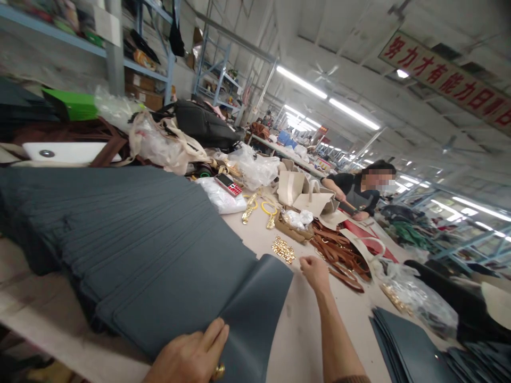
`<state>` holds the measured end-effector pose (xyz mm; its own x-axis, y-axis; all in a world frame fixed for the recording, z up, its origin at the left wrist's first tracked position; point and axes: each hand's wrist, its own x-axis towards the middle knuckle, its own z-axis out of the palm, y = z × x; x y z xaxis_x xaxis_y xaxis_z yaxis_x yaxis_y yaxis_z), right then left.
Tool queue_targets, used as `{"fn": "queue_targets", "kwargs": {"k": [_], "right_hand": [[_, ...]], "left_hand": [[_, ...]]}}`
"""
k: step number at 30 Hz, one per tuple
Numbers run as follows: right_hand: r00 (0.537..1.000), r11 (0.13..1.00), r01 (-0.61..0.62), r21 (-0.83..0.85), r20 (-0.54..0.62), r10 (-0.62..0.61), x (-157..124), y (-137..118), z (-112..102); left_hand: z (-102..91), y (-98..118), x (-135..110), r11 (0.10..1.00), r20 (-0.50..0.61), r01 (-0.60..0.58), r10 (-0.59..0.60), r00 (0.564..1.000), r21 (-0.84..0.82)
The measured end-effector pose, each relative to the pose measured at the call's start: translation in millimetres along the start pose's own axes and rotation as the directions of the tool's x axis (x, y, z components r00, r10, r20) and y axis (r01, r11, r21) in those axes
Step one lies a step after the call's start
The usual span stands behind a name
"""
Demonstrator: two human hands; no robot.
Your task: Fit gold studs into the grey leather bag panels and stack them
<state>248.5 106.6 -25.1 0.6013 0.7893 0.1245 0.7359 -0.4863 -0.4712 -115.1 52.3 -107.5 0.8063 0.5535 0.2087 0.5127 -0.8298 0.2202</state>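
Note:
A long fanned stack of dark blue-grey leather-like panels covers the left of the table. My left hand grips the front panel, whose near end curls up. By its fingers shows a small gold piece; whether it is held or worn I cannot tell. Over the table, just beside a small heap of gold metal fittings, is my right hand. Its fingers are curled together, and what they pinch, if anything, is hidden.
Behind the heap sits a cardboard tray, with brown straps beside it. A red phone rests on a white plastic bag. More dark panels lie at the lower right. Across the table a person works.

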Motion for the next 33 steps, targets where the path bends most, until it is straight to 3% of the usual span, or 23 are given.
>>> {"fn": "queue_targets", "kwargs": {"k": [3,6,8,12,17,24,28,33], "right_hand": [[0.999,0.978,0.048,0.201,-0.009,-0.047,-42.1,-16.9,-10.7],[0.970,0.865,0.089,0.495,0.153,-0.187,-95.2,-44.3,-3.6],[0.903,0.811,0.040,0.583,0.326,-0.279,-127.9,-62.3,12.1],[0.766,0.855,-0.026,0.518,0.559,-0.316,-163.3,-82.3,44.6],[0.690,0.895,0.059,0.442,0.630,-0.356,-165.7,-90.6,51.6],[0.690,0.940,0.098,0.328,0.658,-0.302,-160.8,-104.7,51.4],[0.688,0.962,0.008,0.274,0.696,-0.204,-158.8,-110.7,53.3],[0.653,0.968,-0.122,0.217,0.752,-0.086,-156.7,-118.0,52.6]], "left_hand": [[-20.9,7.8,3.6,0.991,0.189,0.066,-0.043,0.981,-0.113],[-30.8,9.6,4.8,0.987,0.230,0.067,-0.032,0.973,-0.145],[-32.7,9.6,4.0,0.989,0.226,0.046,-0.013,0.974,-0.139],[-31.8,10.1,1.9,0.991,0.180,0.016,0.008,0.984,-0.132],[-28.9,11.0,-0.8,0.991,0.099,0.008,0.005,0.995,-0.135],[-23.4,10.3,-3.5,0.991,0.029,-0.030,0.034,0.999,-0.134],[-20.6,10.7,-2.2,0.990,0.021,-0.034,0.038,0.999,-0.137],[-21.9,11.7,-2.2,0.988,0.050,-0.022,0.030,0.998,-0.151]]}}
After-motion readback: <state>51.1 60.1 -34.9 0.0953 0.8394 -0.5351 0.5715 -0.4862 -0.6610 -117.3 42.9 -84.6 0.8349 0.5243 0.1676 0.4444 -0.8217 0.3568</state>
